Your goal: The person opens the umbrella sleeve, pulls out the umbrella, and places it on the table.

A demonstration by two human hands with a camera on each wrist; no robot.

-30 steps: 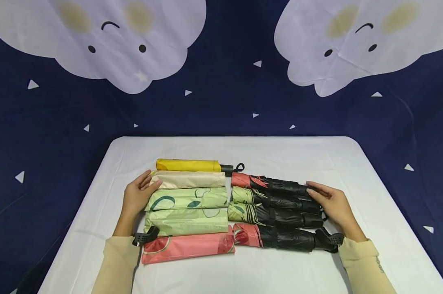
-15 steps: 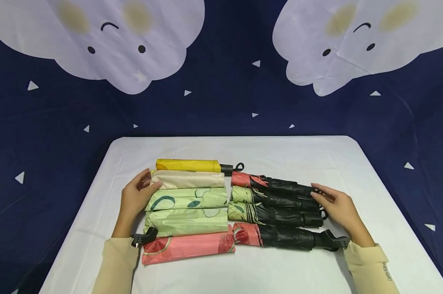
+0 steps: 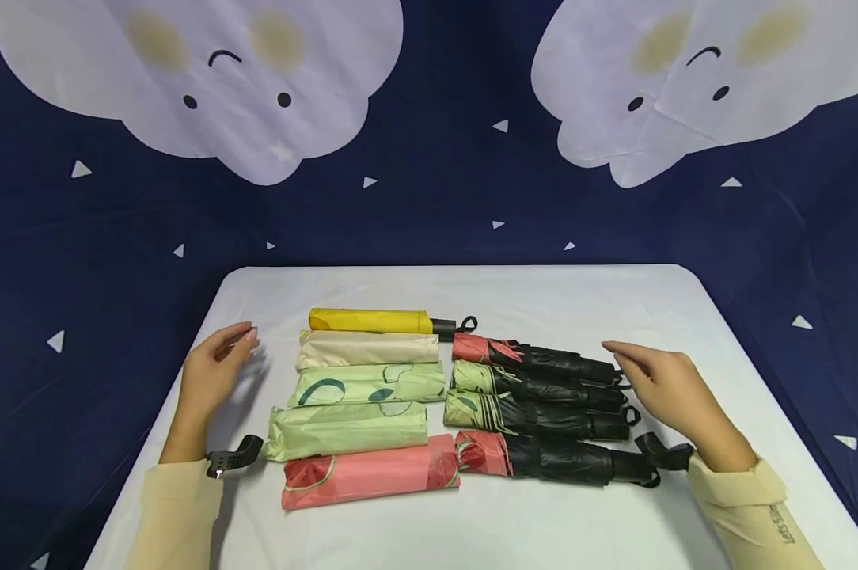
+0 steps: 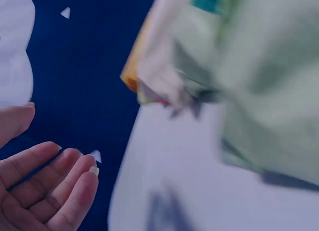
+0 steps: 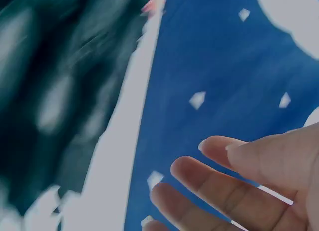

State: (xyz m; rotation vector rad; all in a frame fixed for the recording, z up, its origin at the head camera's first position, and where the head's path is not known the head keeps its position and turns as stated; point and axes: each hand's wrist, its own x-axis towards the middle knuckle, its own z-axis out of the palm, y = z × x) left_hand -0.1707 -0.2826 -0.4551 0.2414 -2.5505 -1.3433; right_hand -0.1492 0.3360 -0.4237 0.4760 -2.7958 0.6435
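My left hand [image 3: 211, 368] hovers left of a column of flat cloth pieces that look like umbrella sleeves, touching none. The cream sleeve [image 3: 368, 349] is nearest it; below lie an upper green sleeve [image 3: 358, 388], a lower green sleeve [image 3: 347, 431] jutting out left, and a red watermelon-print sleeve [image 3: 372, 471]. My right hand [image 3: 667, 388], fingers extended, is beside the handle ends of several folded umbrellas: a red one [image 3: 536, 358], two green ones [image 3: 543, 388] and a watermelon-print one [image 3: 557, 459]. Both palms look bare in the wrist views.
A yellow folded umbrella [image 3: 372, 321] with a black handle lies at the far end of the left column. Everything rests on a white table [image 3: 529, 522]. A dark blue cloth [image 3: 443, 198] with clouds hangs behind.
My left hand has let go of the cream sleeve and moved left. The lower green sleeve has shifted left. My right hand has drawn slightly right, away from the red umbrella's handle end.
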